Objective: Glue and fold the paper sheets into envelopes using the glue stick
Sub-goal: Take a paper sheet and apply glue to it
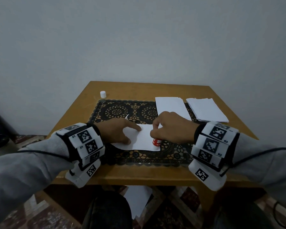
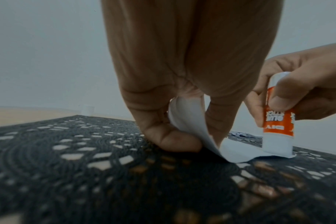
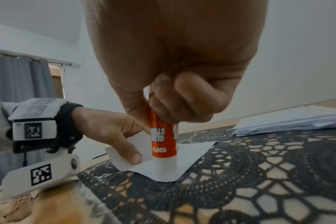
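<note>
Gripped in right hand (image 1: 170, 128): orange glue stick (image 3: 163, 141), inverted, white end pressed onto paper sheet (image 1: 144, 139) near its right edge, fingers curled round barrel. Far left on wooden table (image 1: 69, 128): white cap (image 1: 103, 94), upright, well apart from sheet. Left hand (image 1: 117, 131) on sheet's left part, index finger extended flat, thumb pressing near edge; left edge of sheet curled up between fingers, pinched. Sheet lying on black lace mat (image 1: 116, 111). Right, far side: two paper stacks (image 1: 206, 109) side by side
</note>
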Motion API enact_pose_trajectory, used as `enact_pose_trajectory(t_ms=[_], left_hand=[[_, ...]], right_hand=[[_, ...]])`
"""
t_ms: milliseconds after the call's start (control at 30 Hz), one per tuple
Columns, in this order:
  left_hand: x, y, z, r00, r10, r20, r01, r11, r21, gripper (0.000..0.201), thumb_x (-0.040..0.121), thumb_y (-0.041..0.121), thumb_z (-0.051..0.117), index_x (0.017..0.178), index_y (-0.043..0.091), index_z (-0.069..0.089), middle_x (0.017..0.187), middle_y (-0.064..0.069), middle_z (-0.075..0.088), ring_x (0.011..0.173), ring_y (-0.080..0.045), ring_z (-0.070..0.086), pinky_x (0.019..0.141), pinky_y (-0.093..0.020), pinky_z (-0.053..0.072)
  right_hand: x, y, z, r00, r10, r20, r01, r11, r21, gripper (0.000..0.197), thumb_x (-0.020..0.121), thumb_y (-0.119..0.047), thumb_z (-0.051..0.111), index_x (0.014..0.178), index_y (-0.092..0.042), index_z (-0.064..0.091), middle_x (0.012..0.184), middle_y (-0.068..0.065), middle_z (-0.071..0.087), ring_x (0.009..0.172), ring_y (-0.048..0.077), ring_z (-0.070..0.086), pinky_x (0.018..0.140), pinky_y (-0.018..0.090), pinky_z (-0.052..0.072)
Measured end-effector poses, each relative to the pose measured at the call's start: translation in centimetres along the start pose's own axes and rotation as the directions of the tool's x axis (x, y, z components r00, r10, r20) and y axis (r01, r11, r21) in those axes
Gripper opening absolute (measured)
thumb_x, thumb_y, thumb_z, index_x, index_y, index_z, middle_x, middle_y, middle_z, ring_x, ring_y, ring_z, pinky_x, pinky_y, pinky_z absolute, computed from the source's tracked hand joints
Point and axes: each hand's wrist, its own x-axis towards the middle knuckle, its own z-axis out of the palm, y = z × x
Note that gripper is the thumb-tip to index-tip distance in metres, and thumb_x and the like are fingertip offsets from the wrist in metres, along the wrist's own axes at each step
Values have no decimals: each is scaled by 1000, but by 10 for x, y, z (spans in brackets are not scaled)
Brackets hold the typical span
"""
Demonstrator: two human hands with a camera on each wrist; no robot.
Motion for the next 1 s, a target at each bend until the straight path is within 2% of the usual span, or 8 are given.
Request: enact_pose_trajectory(t_ms=[200,333,433,500,600,700,833,1000], left_hand=[[1,-2,1,997,-13,-75,18,998,59,58,82,30,72,135,36,49,137,-3,45,121,-22,42,97,-32,39],[1,1,-1,995,-58,-77,65,993,102,56,79,40,73,129,47,48,119,-2,39,114,-25,38,96,-35,37],[3,4,-5,994,-60,-88,79,972,223,56,76,48,72,126,51,48,126,-2,32,122,-28,26,104,-47,31],[3,6,-6,993,-53,-103,81,954,290,55,76,51,71,126,53,48,135,-1,26,127,-28,20,105,-49,26],[5,9,-5,992,4,-129,48,917,396,56,76,55,68,128,53,46,134,2,27,123,-23,20,103,-45,26],[7,9,-5,989,64,-136,2,898,441,57,77,57,66,131,50,46,124,6,32,115,-17,23,98,-36,31],[13,7,-5,988,131,-77,-85,897,434,58,82,53,64,135,42,45,114,11,35,107,-11,27,93,-28,34],[17,-4,-5,978,210,-19,-192,927,322,52,87,43,63,135,35,47,110,17,44,103,-2,39,93,-20,37]], right_hand=[[-10,17,-36,986,29,165,-61,978,198,13,88,-14,63,89,-2,66,71,11,69,55,15,59,44,22,46],[-7,46,-72,998,35,47,-50,921,387,16,87,-3,65,103,-5,61,90,16,71,76,21,64,70,35,55],[11,78,-83,993,54,-107,-34,983,179,16,94,-19,60,107,-27,62,96,1,71,89,18,68,86,40,55],[27,92,-84,967,110,-231,-82,988,128,12,94,-24,56,102,-28,62,94,0,71,89,21,67,88,43,54],[58,107,-83,911,229,-344,-122,945,305,7,95,-11,50,92,-9,56,93,16,68,85,27,64,82,43,53],[94,125,-86,840,345,-419,-145,886,440,26,89,-19,59,108,-4,52,98,14,67,88,25,67,85,47,56],[126,146,-87,782,359,-510,-238,928,288,27,79,-25,74,98,-18,57,99,2,63,87,21,60,71,30,44],[157,162,-87,772,429,-469,-367,903,221,36,71,-15,81,102,-13,64,97,5,67,89,23,65,80,33,54]])
